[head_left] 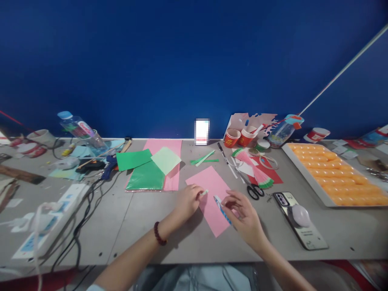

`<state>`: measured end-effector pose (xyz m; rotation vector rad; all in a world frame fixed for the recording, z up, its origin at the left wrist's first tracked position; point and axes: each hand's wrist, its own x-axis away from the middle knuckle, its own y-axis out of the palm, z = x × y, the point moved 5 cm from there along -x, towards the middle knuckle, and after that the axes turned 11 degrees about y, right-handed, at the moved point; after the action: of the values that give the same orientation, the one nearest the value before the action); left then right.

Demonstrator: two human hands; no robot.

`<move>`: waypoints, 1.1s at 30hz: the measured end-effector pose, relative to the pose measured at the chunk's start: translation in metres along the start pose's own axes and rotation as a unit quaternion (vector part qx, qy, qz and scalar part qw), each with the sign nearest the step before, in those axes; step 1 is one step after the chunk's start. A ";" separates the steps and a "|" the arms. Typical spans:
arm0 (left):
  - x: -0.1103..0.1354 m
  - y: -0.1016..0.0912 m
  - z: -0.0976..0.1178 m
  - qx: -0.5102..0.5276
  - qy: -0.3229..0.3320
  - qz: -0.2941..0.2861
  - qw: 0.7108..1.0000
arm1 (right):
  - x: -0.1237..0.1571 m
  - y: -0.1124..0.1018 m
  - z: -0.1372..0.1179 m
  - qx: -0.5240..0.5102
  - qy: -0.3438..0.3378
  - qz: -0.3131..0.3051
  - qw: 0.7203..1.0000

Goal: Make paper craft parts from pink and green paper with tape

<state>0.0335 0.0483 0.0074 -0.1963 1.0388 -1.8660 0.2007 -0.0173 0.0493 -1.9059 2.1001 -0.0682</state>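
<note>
A pink paper sheet (210, 182) lies at an angle on the grey table between my hands. My left hand (191, 199), with a dark bead bracelet at the wrist, is closed over the sheet's left edge. Its thumb and finger pinch a small pale strip (205, 192). My right hand (241, 210) holds a narrow blue-and-white item (222, 210) over the sheet's right part, with the fingers curled; its exact kind is unclear. Beyond the sheet, green paper strips (209, 158) lie crossed. Black-handled scissors (255, 191) rest just beyond my right hand.
Green paper (145, 178) and a pale green square (166, 160) lie to the left. A phone (303, 226) and an orange-filled tray (329, 202) are on the right. Red paper cups (232, 138) stand at the back. A power strip (50, 222) with cables lies far left.
</note>
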 end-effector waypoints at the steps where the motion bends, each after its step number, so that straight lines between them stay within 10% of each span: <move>1: -0.001 0.000 -0.002 0.034 -0.006 0.005 0.999 | -0.001 0.002 0.001 -0.013 0.006 -0.007 1.000; 16: -0.018 -0.052 -0.018 0.500 -0.189 0.237 0.811 | -0.033 0.040 -0.010 -0.131 0.205 -0.141 0.960; 26: -0.019 -0.064 -0.012 0.438 -0.163 0.280 0.839 | -0.072 0.048 -0.059 -0.018 0.100 -0.157 0.982; 33: -0.015 -0.055 -0.016 0.496 -0.161 0.299 0.799 | -0.087 0.050 -0.071 0.078 0.049 -0.126 0.988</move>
<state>-0.0037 0.0788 0.0419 0.3912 -0.2036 -1.4722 0.1411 0.0619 0.1215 -2.0954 1.8398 -0.3783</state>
